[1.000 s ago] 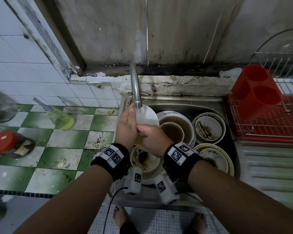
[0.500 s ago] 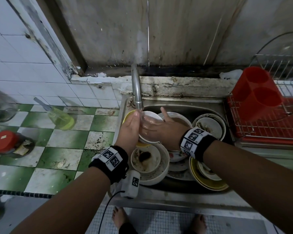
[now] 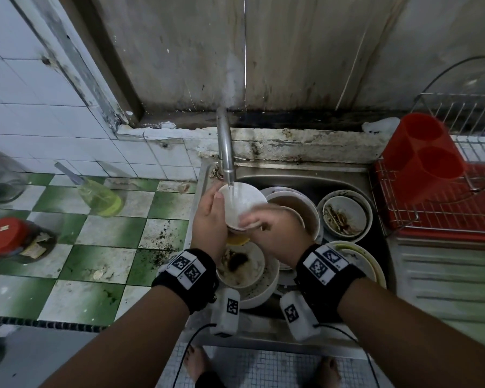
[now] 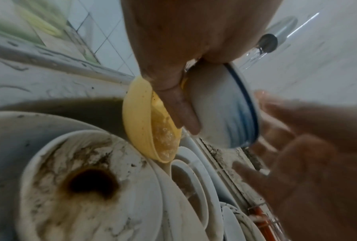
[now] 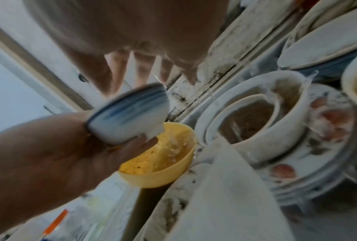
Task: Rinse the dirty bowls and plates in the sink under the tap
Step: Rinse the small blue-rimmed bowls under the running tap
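Since half a second ago: right hand pulled back from inside bowl to its 5 o'clock rim, fingers straight, blurred, rubbing. Left hand gripping bowl at 9 o'clock, thumb over rim, fingers under base. Bowl tilted beneath tap, stream landing at 12 o'clock of inner wall. Runoff dropping into yellow bowl directly below. Risks, judged: wet glaze slipping from one-handed grip onto stacked dishes in sink, chipping likely; splash over 9 o'clock edge.

head: high, facing down over sink | wrists: close, from opposite sides | shared: small bowl
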